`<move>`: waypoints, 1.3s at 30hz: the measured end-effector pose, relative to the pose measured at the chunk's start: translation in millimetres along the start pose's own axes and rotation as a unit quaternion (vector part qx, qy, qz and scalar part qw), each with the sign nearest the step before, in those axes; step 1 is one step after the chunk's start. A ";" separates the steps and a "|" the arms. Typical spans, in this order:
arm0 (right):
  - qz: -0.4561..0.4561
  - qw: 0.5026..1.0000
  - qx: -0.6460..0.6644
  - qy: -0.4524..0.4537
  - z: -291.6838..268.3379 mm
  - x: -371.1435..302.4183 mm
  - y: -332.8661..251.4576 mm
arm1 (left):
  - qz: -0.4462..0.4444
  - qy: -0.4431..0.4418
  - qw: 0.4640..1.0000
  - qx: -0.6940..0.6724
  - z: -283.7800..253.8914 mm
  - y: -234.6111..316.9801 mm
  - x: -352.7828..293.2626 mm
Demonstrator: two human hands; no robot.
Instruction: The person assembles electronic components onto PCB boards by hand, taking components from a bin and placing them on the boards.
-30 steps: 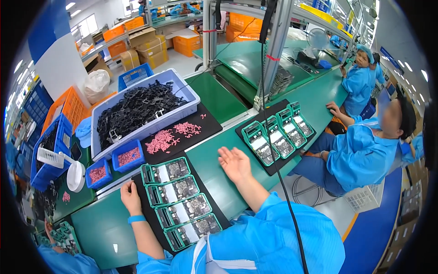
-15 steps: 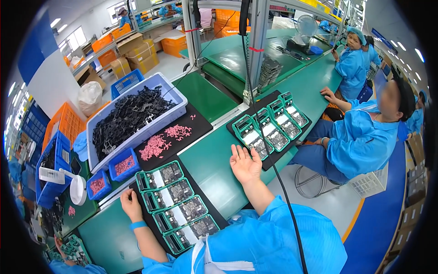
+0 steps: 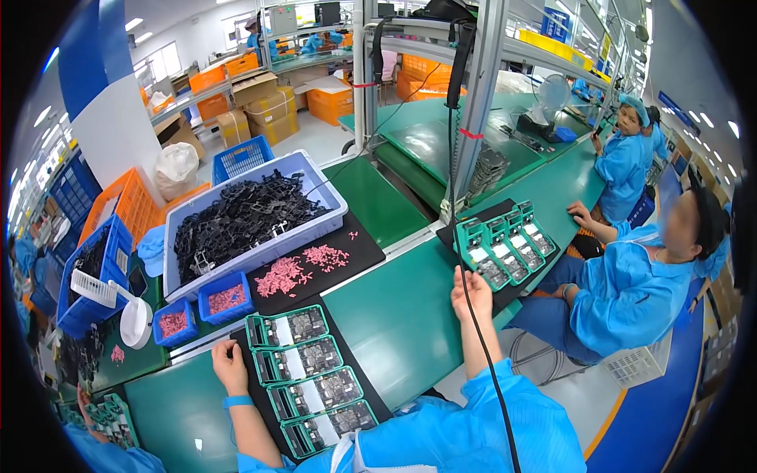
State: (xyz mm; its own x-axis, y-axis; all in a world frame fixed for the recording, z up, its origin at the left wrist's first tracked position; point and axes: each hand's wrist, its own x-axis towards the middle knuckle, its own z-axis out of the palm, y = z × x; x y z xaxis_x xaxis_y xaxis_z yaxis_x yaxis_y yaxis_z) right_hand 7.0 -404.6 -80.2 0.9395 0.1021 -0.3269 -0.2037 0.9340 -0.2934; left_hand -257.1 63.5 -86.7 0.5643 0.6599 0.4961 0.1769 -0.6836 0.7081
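My left hand [image 3: 229,367] is beside the left edge of a black mat [image 3: 369,377], its fingers curled together; whatever they may hold is hidden. On that mat lies a row of several green frames [image 3: 315,377] carrying dark circuit boards and white strips. My right hand [image 3: 471,298] reaches forward with palm turned up and fingers loosely bent and apart. It is at the near left edge of a second black mat [image 3: 446,234], beside another row of green frames [image 3: 505,254] with boards. Contact with that mat's edge cannot be made out. A black cable [image 3: 473,315] hangs in front of this hand.
A grey-blue bin [image 3: 337,206] of black plastic parts stands far left, with loose pink pieces [image 3: 282,276] beside it. Two small blue boxes [image 3: 225,298] hold similar pieces. A metal post [image 3: 473,118] rises behind the bench. A co-worker [image 3: 643,276] sits at the right.
The view has swung, shifting the scene rightward and down. My right hand has moved up to the far mat's edge, its spread fingers now more bent. My left hand stays beside the near mat.
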 end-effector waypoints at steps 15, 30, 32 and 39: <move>-0.069 0.992 0.044 0.101 -14.6 146.2 -177.5 | -0.010 0.031 0.999 0.016 2.9 9.2 -2.2; 0.385 0.827 -0.366 -0.181 73.5 -24.9 162.5 | -0.016 0.042 0.999 0.017 5.8 6.8 1.4; 0.331 0.815 -0.438 -0.187 79.9 -28.0 174.4 | -0.014 0.037 0.999 0.017 4.2 9.0 0.7; 0.303 0.734 -0.572 -0.203 80.0 -16.7 197.8 | -0.058 0.062 0.996 0.035 4.5 -3.0 -6.5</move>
State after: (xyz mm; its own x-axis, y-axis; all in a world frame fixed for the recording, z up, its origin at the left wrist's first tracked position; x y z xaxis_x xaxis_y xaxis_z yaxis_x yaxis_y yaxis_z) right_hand -26.9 -194.2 -60.9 0.5378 0.6907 -0.4834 -0.4990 -0.2014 -0.8429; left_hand -257.7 59.9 -94.3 0.4338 0.7657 0.4749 0.2934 -0.6184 0.7291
